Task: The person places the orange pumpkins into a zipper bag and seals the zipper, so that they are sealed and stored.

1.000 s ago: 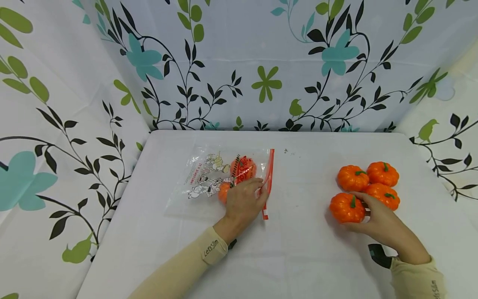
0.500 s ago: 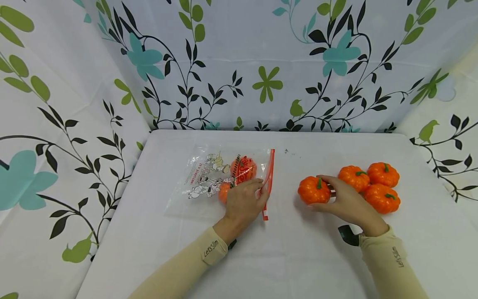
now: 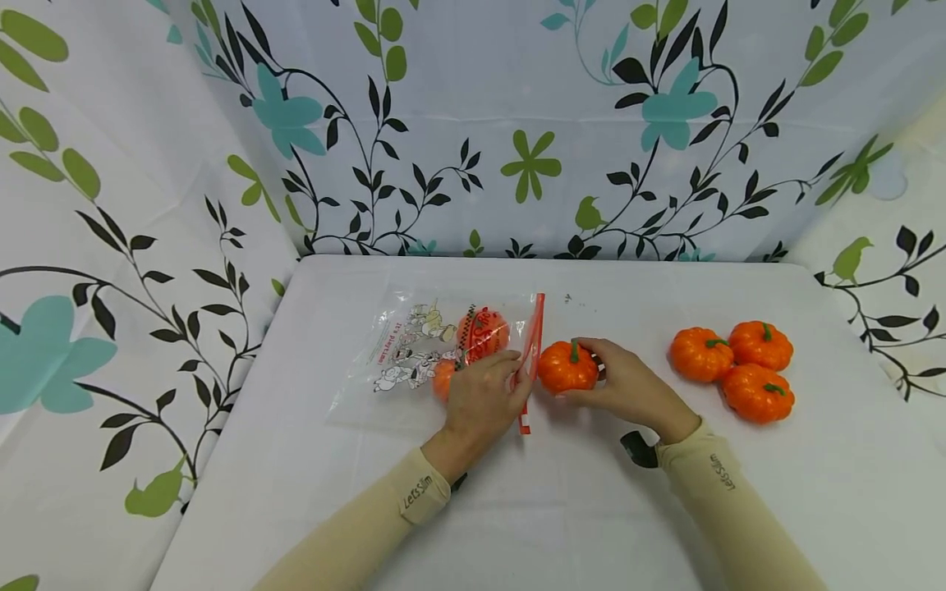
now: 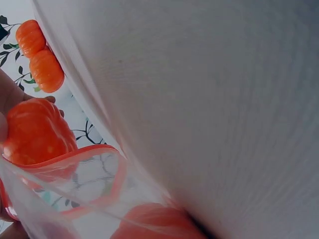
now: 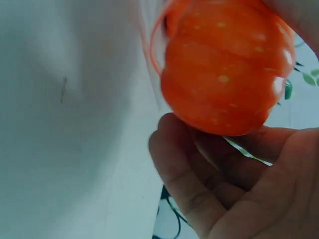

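Note:
My left hand (image 3: pixel 480 398) grips the clear zip bag (image 3: pixel 399 328) beside its red-edged mouth, which gapes in the left wrist view, showing the red rim (image 4: pixel 119 174). Inside the bag lie orange pumpkins, one under the printed lettering (image 3: pixel 484 332) and one partly covered by the left hand (image 3: pixel 443 379). My right hand (image 3: pixel 631 386) holds a small toy pumpkin (image 3: pixel 567 368) with a green stem right at the bag's mouth. In the right wrist view, fingers (image 5: pixel 184 174) curve round the side of that pumpkin (image 5: pixel 224 69).
Three more orange pumpkins, one at the left (image 3: pixel 700 355), one at the back (image 3: pixel 761 345) and one in front (image 3: pixel 757 392), sit clustered on the right of the white table (image 3: pixel 591 509). A leaf-patterned curtain (image 3: pixel 458 98) hangs behind the table.
My right hand has carried the pumpkin leftward from the cluster on the right to the bag's mouth. The left hand has stayed in place on the bag.

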`<state>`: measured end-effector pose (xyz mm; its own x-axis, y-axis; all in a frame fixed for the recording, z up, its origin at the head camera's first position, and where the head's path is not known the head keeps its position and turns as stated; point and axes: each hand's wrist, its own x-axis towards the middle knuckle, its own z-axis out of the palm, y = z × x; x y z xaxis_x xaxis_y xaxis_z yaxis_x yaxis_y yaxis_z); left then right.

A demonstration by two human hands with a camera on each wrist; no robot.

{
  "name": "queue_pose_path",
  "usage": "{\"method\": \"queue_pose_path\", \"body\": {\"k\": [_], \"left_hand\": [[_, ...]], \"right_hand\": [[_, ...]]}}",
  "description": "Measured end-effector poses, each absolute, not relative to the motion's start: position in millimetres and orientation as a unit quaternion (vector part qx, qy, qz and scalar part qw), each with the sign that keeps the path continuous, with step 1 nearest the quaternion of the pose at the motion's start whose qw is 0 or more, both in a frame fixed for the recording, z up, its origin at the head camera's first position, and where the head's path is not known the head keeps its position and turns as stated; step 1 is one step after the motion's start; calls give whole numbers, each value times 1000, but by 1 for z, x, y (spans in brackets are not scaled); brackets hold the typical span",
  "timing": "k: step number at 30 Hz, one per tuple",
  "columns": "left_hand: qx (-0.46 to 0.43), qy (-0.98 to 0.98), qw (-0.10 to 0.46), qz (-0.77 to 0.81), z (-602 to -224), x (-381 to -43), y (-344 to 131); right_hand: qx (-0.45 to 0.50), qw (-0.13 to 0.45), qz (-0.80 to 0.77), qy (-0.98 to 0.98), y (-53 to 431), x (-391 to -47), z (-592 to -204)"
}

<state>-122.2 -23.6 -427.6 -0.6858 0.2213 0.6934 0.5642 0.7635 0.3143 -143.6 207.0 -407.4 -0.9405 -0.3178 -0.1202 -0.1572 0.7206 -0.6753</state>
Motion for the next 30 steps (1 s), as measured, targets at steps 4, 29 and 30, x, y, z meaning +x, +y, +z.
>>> {"method": "queue_pose_path", "body": {"k": [4,29,30], "left_hand": [[-225,-878,335,-259,-428,-122,-24],[-255,-846,364,-295,-428,-123,-22],[-255,-847,361,-295,-428,-123,-22]], "right_hand": [[-131,109,-359,918,196,-148,-413],[-189,87,-329,921,151,-159,-430],[-190,89,-333,919,149,-159,-431]]}}
